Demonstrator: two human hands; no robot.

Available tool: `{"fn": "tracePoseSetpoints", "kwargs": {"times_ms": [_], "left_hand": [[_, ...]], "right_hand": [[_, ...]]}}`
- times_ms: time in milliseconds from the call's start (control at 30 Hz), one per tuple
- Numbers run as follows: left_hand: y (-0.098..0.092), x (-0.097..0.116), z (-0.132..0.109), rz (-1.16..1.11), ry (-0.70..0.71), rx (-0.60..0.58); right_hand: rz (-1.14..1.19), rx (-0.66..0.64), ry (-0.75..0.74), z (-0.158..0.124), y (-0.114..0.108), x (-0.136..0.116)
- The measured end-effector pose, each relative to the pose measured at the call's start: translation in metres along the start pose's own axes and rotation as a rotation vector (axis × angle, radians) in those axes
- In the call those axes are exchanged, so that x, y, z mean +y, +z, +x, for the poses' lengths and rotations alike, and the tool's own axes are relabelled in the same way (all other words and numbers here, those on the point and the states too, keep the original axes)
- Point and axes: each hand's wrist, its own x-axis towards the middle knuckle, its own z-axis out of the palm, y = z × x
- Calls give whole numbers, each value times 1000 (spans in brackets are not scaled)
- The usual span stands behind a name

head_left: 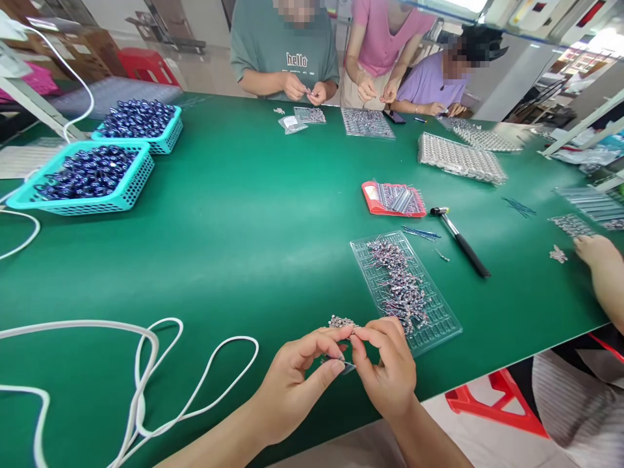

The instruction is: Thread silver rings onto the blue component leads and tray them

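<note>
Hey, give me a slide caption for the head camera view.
Left hand and right hand hold small parts near a clear tray of wired pieces on a green table.

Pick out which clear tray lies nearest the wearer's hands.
The tray heaped with small parts just beyond the right hand; the other clear trays lie farther off, near co-workers.

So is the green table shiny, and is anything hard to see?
In the head view, pale glare lies across the green table; also in the head view, the dark blue pieces glint, and the small piece between the left hand and right hand is too tiny to make out clearly.
</note>
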Motion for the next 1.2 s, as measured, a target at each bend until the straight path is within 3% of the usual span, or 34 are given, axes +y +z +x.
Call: {"fn": "tracePoseSetpoints", "kwargs": {"times_ms": [233,367,600,1200], "left_hand": [[2,6,2,-93,-70,40],[3,9,7,-185,-164,128],[5,8,10,-200,-207,248],[9,13,10,-191,-193,266]], "right_hand": [[38,14,28,1,2,-1],[197,-58,158,-1,0,1],[483,-170,337,-4,-3,5],[508,-214,359,-4,-5,4]]}}
